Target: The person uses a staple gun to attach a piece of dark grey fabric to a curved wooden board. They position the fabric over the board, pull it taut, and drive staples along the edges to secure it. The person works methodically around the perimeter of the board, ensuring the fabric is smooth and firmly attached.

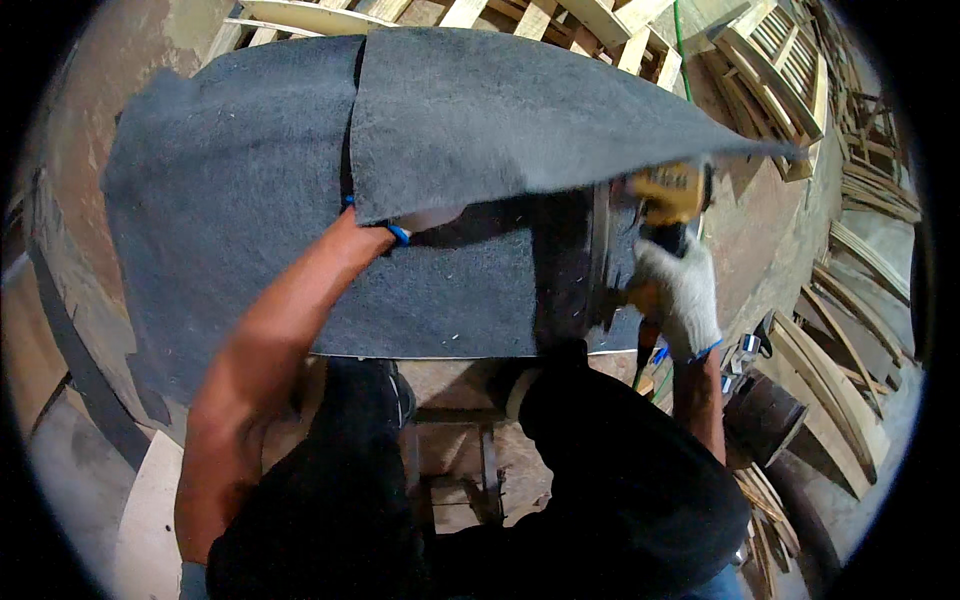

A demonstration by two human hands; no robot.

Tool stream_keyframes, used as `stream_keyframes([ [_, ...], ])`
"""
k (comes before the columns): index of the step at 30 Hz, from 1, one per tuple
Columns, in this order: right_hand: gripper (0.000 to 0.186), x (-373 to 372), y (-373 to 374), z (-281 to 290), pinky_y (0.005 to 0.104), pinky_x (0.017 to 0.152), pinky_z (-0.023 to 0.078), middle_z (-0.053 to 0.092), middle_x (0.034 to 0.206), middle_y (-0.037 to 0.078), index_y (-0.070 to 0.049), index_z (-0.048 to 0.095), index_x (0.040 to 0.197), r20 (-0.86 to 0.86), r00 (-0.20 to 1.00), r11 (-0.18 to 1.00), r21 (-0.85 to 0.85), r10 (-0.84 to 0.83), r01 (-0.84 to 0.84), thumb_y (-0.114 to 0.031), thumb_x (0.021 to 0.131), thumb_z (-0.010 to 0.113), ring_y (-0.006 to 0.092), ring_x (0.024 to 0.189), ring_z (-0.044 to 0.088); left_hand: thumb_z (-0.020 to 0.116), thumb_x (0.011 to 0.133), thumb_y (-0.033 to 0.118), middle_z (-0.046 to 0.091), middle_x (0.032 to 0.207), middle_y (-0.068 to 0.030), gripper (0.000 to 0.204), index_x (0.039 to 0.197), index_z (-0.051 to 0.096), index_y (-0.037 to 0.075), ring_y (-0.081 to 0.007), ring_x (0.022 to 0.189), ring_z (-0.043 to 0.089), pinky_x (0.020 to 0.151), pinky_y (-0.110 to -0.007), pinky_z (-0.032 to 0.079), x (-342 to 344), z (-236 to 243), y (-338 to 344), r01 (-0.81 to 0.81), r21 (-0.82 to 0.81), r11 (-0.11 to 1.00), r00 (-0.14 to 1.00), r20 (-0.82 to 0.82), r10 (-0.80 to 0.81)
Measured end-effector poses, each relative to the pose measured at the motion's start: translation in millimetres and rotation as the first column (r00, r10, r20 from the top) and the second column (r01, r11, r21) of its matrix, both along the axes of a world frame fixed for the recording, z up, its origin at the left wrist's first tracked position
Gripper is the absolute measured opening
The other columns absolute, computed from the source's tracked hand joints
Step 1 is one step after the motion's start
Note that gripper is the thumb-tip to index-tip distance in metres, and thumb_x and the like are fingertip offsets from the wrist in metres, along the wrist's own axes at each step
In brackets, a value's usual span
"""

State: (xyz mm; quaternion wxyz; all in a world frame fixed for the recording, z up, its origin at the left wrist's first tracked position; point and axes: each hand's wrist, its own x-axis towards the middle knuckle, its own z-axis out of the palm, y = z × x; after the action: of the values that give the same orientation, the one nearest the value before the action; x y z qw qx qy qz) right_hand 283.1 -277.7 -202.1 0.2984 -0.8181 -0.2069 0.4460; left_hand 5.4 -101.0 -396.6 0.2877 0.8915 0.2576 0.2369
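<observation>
My right hand (682, 290), in a white knit glove with a blue cuff, is closed round the handle of a yellow and black staple gun (672, 190). The tool is partly blurred, at the right end of a dark grey fabric sheet (450, 300). A loose grey fabric flap (480, 110) lies over the far part, its near edge lifted and its right corner reaching above the tool. Beneath the flap's near left corner goes my left hand (432, 216), also gloved; its fingers are hidden. Small pale bits are scattered on the lower sheet.
Curved slatted wooden frames (770, 70) stand at the far side and far right. Curved wood strips (835, 400) lie along the right, near a dark metal cylinder (763, 418). A green hose (681, 50) runs at the far right. My knees are close to the sheet's near edge.
</observation>
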Motion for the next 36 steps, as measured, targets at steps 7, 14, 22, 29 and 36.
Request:
stream_keyframes([
  [7,0.029,28.5,99.6,42.5,0.0291,0.058,0.049,0.058,0.075,0.002,-0.005,0.062,0.1,0.239,0.969,0.923,0.355,0.062,-0.147,-0.031,0.088,0.069,0.0114,0.064,0.057,0.054,0.095,0.05,0.068,0.101,-0.0151,0.047,0.108,0.072,0.008,-0.0356,0.099,0.064,0.086,-0.047,0.053,48.7,78.5,51.7,0.06,0.06,0.996,0.928,-0.372,-0.034],
  [14,0.034,4.6,71.8,39.8,0.0313,0.065,0.054,0.071,0.085,0.005,-0.001,0.069,0.113,0.306,0.914,0.941,0.121,0.267,-0.316,-0.011,0.081,0.073,0.014,0.071,0.065,0.056,0.095,0.046,0.068,0.118,-0.0136,0.041,0.113,0.074,0.013,-0.0378,0.113,0.062,0.095,-0.049,0.051,36.3,65.4,81.4,0.164,-0.124,0.979,0.871,-0.447,-0.202],
  [22,0.021,-35.5,44.3,6.6,0.0287,0.051,0.047,0.067,0.071,0.004,0.003,0.069,0.095,-0.102,0.967,0.964,-0.1,0.235,-0.245,-0.016,0.089,0.074,0.011,0.056,0.059,0.075,0.081,0.047,0.054,0.144,-0.0133,0.074,0.144,0.054,0.015,-0.0339,0.137,0.047,0.115,-0.048,0.037,28.1,58.8,88.6,0.278,-0.003,0.961,0.901,-0.345,-0.262],
  [29,0.02,-36.1,67.2,-2.7,0.028,0.05,0.046,0.066,0.069,0.002,0.001,0.07,0.095,-0.015,0.954,0.949,-0.103,0.299,-0.298,-0.017,0.09,0.074,0.0096,0.055,0.058,0.077,0.079,0.042,0.048,0.15,-0.0205,0.087,0.15,0.041,0.006,-0.0415,0.14,0.041,0.117,-0.05,0.034,15.0,76.1,46.5,0.139,-0.07,0.988,0.889,-0.43,-0.156],
  [36,0.022,-33.8,79.7,-16.7,0.0286,0.048,0.046,0.064,0.066,0.003,0.001,0.067,0.091,-0.05,0.981,0.976,-0.108,0.187,-0.191,-0.02,0.089,0.074,0.0112,0.051,0.058,0.062,0.091,0.031,0.048,0.15,-0.0202,0.06,0.144,0.05,0.006,-0.0353,0.141,0.042,0.121,-0.049,0.028,0.2,94.9,-56.8,0.258,0.025,0.966,0.893,-0.388,-0.228],
])
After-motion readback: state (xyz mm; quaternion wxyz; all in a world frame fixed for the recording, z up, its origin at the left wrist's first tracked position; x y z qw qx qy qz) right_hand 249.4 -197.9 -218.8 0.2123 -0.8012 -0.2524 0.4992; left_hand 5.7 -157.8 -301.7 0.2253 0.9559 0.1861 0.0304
